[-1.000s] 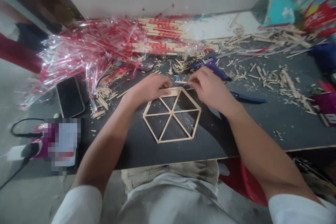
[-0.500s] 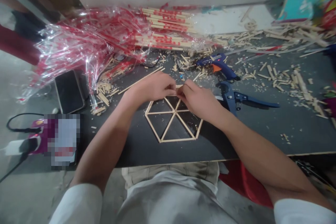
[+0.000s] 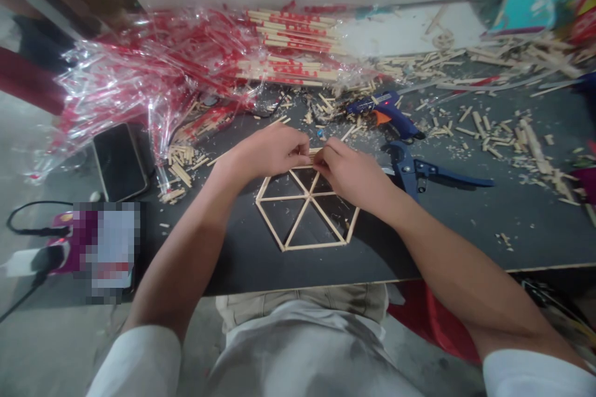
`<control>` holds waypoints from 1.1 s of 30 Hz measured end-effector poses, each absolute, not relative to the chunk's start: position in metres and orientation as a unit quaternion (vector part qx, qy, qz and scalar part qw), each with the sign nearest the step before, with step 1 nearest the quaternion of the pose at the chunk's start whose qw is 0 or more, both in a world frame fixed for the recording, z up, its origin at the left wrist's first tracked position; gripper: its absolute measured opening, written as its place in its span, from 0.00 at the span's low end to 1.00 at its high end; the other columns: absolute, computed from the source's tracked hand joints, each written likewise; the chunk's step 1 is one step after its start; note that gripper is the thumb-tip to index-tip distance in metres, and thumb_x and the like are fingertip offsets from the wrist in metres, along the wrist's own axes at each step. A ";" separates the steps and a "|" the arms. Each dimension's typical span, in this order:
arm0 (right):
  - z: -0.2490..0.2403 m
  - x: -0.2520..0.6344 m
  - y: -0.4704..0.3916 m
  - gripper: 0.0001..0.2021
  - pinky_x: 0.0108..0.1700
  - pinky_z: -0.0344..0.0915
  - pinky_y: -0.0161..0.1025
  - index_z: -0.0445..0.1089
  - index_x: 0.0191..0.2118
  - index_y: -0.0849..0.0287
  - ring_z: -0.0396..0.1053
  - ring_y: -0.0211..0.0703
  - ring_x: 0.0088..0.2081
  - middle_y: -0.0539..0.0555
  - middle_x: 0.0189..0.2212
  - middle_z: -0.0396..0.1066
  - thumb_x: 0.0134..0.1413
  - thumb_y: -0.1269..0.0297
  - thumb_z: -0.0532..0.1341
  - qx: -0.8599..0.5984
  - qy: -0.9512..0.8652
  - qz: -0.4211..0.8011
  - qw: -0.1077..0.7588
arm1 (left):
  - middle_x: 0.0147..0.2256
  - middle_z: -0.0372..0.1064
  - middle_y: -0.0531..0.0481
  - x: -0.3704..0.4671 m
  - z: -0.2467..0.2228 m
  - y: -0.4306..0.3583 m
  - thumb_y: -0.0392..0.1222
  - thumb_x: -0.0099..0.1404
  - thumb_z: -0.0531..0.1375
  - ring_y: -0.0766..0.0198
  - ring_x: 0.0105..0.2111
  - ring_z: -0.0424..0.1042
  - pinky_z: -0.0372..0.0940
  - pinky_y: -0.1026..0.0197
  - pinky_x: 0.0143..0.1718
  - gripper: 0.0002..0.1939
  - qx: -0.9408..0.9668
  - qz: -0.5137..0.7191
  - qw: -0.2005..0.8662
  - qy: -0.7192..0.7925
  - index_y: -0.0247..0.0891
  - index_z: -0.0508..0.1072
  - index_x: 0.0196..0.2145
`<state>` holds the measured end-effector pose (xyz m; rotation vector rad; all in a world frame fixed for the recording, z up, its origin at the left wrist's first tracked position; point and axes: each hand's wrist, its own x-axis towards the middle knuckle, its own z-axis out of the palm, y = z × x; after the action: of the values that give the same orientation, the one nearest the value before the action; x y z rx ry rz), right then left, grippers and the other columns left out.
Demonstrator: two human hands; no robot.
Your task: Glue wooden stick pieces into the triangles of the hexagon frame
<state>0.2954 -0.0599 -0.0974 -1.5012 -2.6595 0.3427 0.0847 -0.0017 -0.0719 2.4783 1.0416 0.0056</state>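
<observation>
A hexagonal frame of thin wooden sticks [image 3: 315,247], with spokes meeting in its centre, lies flat on the dark table. At its far edge my left hand [image 3: 274,149] is closed, fingertips pinched at the left part of a short wooden stick [image 3: 311,165]. My right hand [image 3: 356,173] pinches at the right part of the same edge, its fingertips close to the left ones. More than one stick seems to run side by side there, but my fingers cover most of them. Right of my right hand lies a blue-handled cutter [image 3: 410,167].
A blue glue gun [image 3: 384,108] lies behind the cutter. Red-and-clear plastic wrappers [image 3: 153,68] and packed chopsticks [image 3: 298,31] are heaped at the back left. Stick offcuts [image 3: 479,124] litter the right and back. A dark phone [image 3: 120,161] and a purple plug block [image 3: 63,242] sit left.
Both hands stay pinched at the far edge of the frame, with only slight finger movement. The whole view has shifted a little.
</observation>
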 end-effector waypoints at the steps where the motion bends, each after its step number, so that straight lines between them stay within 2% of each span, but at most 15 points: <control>1: -0.098 0.295 -0.060 0.13 0.28 0.47 0.42 0.72 0.47 0.61 0.68 0.47 0.34 0.64 0.46 0.71 0.72 0.64 0.51 -0.490 -0.863 0.115 0.035 | 0.31 0.77 0.49 0.085 -0.071 -0.003 0.45 0.70 0.57 0.61 0.30 0.71 0.57 0.60 0.35 0.13 0.897 -0.001 0.223 0.382 0.39 0.81 0.38; 7: -0.102 0.297 -0.058 0.13 0.30 0.53 0.42 0.72 0.48 0.61 0.71 0.51 0.37 0.63 0.47 0.71 0.73 0.61 0.52 -0.499 -0.854 0.139 0.052 | 0.37 0.79 0.46 0.098 -0.060 -0.016 0.44 0.69 0.62 0.56 0.37 0.76 0.61 0.59 0.38 0.08 0.897 -0.064 0.177 0.399 0.38 0.79 0.38; 10: -0.105 0.299 -0.057 0.11 0.35 0.59 0.43 0.71 0.47 0.60 0.71 0.52 0.40 0.63 0.46 0.71 0.72 0.62 0.53 -0.496 -0.850 0.159 0.079 | 0.41 0.79 0.43 0.108 -0.053 -0.025 0.37 0.69 0.59 0.53 0.43 0.78 0.65 0.58 0.40 0.07 0.901 -0.102 0.124 0.402 0.36 0.79 0.39; 13: -0.109 0.302 -0.054 0.09 0.39 0.63 0.44 0.71 0.44 0.60 0.71 0.53 0.41 0.63 0.44 0.71 0.70 0.64 0.55 -0.484 -0.847 0.190 0.114 | 0.43 0.80 0.41 0.112 -0.047 -0.031 0.35 0.71 0.57 0.52 0.46 0.79 0.68 0.59 0.43 0.10 0.902 -0.119 0.095 0.403 0.35 0.79 0.41; 16: -0.112 0.306 -0.049 0.07 0.40 0.63 0.43 0.72 0.41 0.58 0.71 0.51 0.39 0.61 0.40 0.73 0.68 0.65 0.58 -0.465 -0.841 0.227 0.157 | 0.44 0.80 0.40 0.113 -0.047 -0.034 0.34 0.72 0.56 0.51 0.46 0.79 0.70 0.57 0.44 0.11 0.900 -0.122 0.086 0.410 0.33 0.79 0.42; 20: -0.113 0.313 -0.043 0.08 0.40 0.63 0.43 0.74 0.39 0.57 0.70 0.49 0.37 0.59 0.37 0.75 0.67 0.64 0.57 -0.487 -0.814 0.237 0.210 | 0.43 0.80 0.39 0.113 -0.050 -0.035 0.34 0.71 0.56 0.50 0.45 0.80 0.70 0.57 0.44 0.11 0.901 -0.109 0.075 0.414 0.32 0.80 0.42; 27: -0.112 0.316 -0.041 0.07 0.36 0.61 0.41 0.77 0.39 0.57 0.67 0.44 0.30 0.55 0.33 0.75 0.62 0.61 0.63 -0.496 -0.788 0.278 0.235 | 0.41 0.81 0.36 0.120 -0.048 -0.040 0.30 0.72 0.52 0.49 0.43 0.82 0.72 0.56 0.41 0.16 0.900 -0.132 0.042 0.413 0.32 0.81 0.42; 33: -0.116 0.315 -0.041 0.06 0.35 0.60 0.40 0.77 0.37 0.56 0.66 0.43 0.30 0.54 0.32 0.75 0.61 0.61 0.64 -0.500 -0.784 0.279 0.238 | 0.39 0.81 0.36 0.124 -0.043 -0.043 0.29 0.70 0.54 0.50 0.41 0.83 0.72 0.58 0.38 0.15 0.896 -0.148 0.019 0.419 0.32 0.82 0.41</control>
<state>0.3149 -0.0414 -0.1157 -1.3705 -2.1490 0.7656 0.1241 -0.0431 -0.0427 2.7802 1.3004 -0.4594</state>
